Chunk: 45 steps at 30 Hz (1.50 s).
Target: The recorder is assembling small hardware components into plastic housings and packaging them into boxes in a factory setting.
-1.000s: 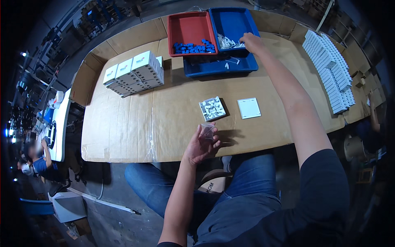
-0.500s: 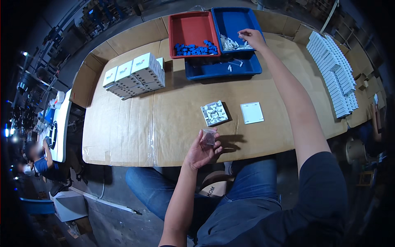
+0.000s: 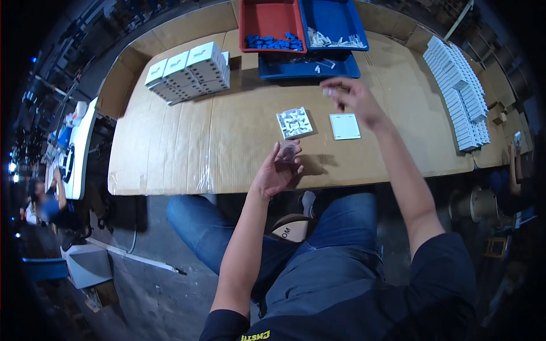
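On left of cardboard-covered table (image 3: 162, 150): stacked white boxes (image 3: 190, 74). Near front edge: left hand (image 3: 276, 175), thumb and fingers clamped on clear bag (image 3: 289, 151); hold film lightly, avoid crushing. Just beyond: white square housing (image 3: 294, 123). Farther right: right hand (image 3: 354, 98) above table, fingers together on small white piece (image 3: 328, 91), outline blurred; maintain firm pinch. Nearby: white square plate (image 3: 345, 127); avoid knocking.

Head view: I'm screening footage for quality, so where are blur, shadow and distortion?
Head view: the right hand looks motion-blurred; same head view: a shadow lies right of the left hand; head view again: fisheye bows the cardboard tabletop.
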Available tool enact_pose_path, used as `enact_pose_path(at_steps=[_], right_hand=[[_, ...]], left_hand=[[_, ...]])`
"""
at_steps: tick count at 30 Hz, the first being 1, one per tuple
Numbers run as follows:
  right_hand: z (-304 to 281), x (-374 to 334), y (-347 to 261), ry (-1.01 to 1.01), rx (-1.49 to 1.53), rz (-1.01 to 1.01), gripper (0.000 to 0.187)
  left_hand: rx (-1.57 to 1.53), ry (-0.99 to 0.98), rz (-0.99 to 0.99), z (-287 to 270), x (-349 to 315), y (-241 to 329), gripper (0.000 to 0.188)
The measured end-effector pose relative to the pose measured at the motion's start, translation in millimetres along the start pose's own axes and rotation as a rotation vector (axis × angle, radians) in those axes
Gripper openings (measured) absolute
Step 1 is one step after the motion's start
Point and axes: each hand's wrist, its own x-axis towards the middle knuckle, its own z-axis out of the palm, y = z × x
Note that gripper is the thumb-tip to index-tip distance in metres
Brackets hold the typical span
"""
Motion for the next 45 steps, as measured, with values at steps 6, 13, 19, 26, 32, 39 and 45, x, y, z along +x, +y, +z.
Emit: enact_pose_path(at_steps=[6, 13, 19, 26, 32, 39, 45], right_hand=[[65.2, -70.2, 39.3, 0.056, 0.053, 0.113, 0.017], [84.5, -73.3, 22.0, 0.041, -0.243, -0.015, 0.013], [89.9, -66.2, 1.0, -0.11, -0.463, 0.119, 0.012], [88.0, -49.9, 28.5, -0.412, -0.411, -0.005, 0.015], [88.3, -47.6, 30.6, -0.537, -0.33, 0.105, 0.024], [90.6, -46.1, 47.7, -0.664, -0.231, 0.271, 0.037], [88.7, -50.2, 33.5, -0.552, -0.381, 0.051, 0.042]], left_hand=[[0.173, -0.001, 0.033, 1.3, 1.3, -6.3, 0.052], [0.324, -0.042, 0.054, 7.7, -5.3, -11.6, 0.051], [0.355, -0.058, 0.061, 13.3, -12.2, -13.2, 0.049], [0.363, -0.029, 0.095, 2.3, -9.1, -17.4, 0.044], [0.364, -0.079, 0.104, 2.2, -7.0, -13.7, 0.042], [0.375, -0.087, 0.084, -6.3, -3.1, -10.5, 0.039], [0.332, -0.123, 0.095, 1.1, -8.1, -16.7, 0.046]])
